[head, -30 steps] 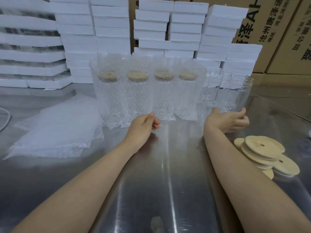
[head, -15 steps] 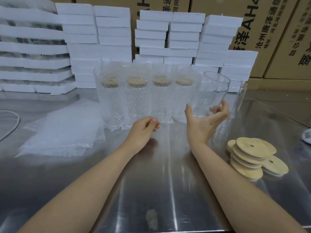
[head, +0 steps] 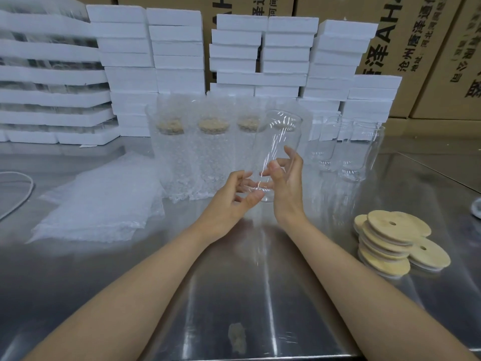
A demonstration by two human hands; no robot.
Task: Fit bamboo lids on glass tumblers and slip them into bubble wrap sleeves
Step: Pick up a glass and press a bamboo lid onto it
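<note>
Glass (head: 277,149) is off the worktop (head: 234,295) at frame centre, mouth up, slightly tilted, no lid. Right hand (head: 287,188) is wrapped round its lower half; left hand (head: 231,201) pinches the base. Lids (head: 395,241) are stacked at 4 o'clock, flat sleeves (head: 99,204) at 9, wrapped glasses (head: 192,157) at 11, bare glasses (head: 359,152) at 2.

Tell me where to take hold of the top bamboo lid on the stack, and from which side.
Pinch the top bamboo lid at its rim from above, on its right edge, most likely. It lies flat, and that edge juts past the stack below, leaving room for a fingertip under it.
</note>
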